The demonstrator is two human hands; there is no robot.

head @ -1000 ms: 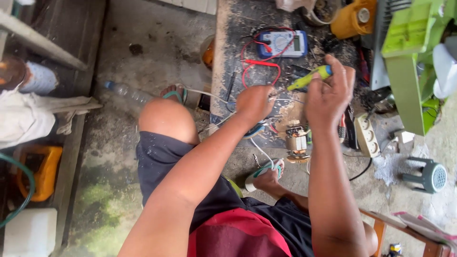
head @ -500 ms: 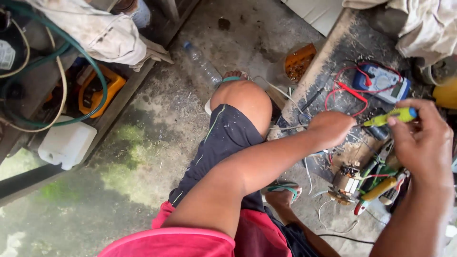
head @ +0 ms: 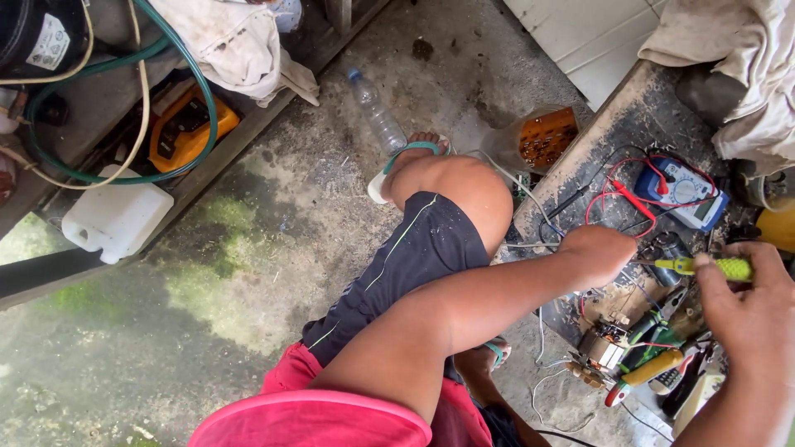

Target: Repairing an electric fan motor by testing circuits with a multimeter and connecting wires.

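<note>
The screwdriver (head: 714, 266) has a glossy yellow-green plastic handle. The bench (head: 613, 136) is rough, grimy wood. The bottle (head: 377, 112) is clear plastic

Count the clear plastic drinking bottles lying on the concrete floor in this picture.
1: a clear plastic drinking bottle with a blue cap lies on the concrete floor just above the person's bent knee; others may be hidden under clutter.

A yellow-green screwdriver (head: 712, 266) is held in the right hand (head: 749, 310). A blue multimeter (head: 683, 192) with red leads (head: 623, 197) is seen on the grey desk (head: 617, 136). Black shorts (head: 406, 269) are trimmed with green.
</note>
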